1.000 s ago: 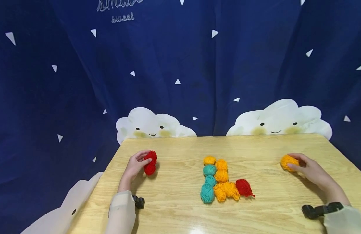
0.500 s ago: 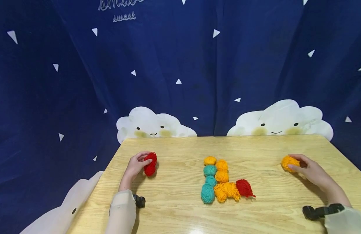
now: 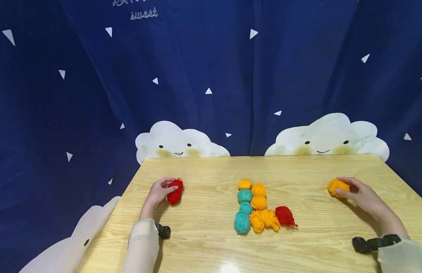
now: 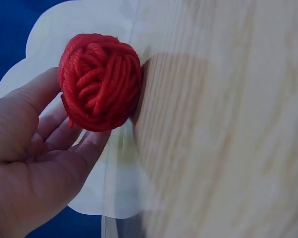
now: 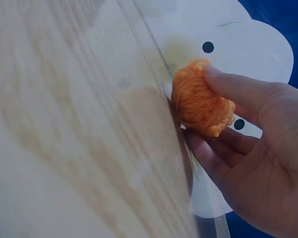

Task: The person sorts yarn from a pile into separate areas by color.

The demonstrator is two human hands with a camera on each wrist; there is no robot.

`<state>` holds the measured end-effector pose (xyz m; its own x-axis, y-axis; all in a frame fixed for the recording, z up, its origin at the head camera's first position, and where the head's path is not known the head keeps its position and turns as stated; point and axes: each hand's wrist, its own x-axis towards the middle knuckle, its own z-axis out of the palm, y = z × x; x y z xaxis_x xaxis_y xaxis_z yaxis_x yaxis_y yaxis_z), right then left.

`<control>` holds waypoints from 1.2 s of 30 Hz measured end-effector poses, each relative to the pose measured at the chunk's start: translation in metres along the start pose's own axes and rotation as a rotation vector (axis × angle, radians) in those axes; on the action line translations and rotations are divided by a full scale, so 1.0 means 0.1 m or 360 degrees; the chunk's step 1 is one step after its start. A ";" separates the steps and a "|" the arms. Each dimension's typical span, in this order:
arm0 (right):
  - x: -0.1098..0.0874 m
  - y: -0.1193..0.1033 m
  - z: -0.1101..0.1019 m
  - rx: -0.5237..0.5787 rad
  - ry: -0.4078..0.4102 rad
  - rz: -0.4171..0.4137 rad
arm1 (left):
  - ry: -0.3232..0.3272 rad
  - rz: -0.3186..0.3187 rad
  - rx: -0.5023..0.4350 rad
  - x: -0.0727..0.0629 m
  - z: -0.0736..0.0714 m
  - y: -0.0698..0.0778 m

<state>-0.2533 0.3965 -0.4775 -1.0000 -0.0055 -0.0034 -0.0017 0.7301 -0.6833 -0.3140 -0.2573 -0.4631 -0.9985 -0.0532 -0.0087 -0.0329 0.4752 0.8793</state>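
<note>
I count three teal yarn balls; two red yarn balls; at least five orange yarn balls, the lowest merging indistinctly; two hands; two black wrist devices; one table; three printed clouds.

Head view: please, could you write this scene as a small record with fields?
Left hand: holds red yarn ball
Right hand: holds orange yarn ball
Between hands: group of three teal balls, several orange balls, another red ball at its right end
Table: pale wood
Backdrop: dark blue, white clouds
</note>
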 end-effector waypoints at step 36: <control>0.01 -0.35 0.10 0.0225 0.0329 -0.0312 | -0.0034 -0.0054 0.0091 0.00 0.01 -0.03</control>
<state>-0.2546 0.3645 -0.4607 -0.9607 0.0130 0.2772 -0.2082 0.6267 -0.7509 -0.3135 -0.2582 -0.4661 -0.9975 -0.0518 -0.0484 -0.0684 0.5230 0.8496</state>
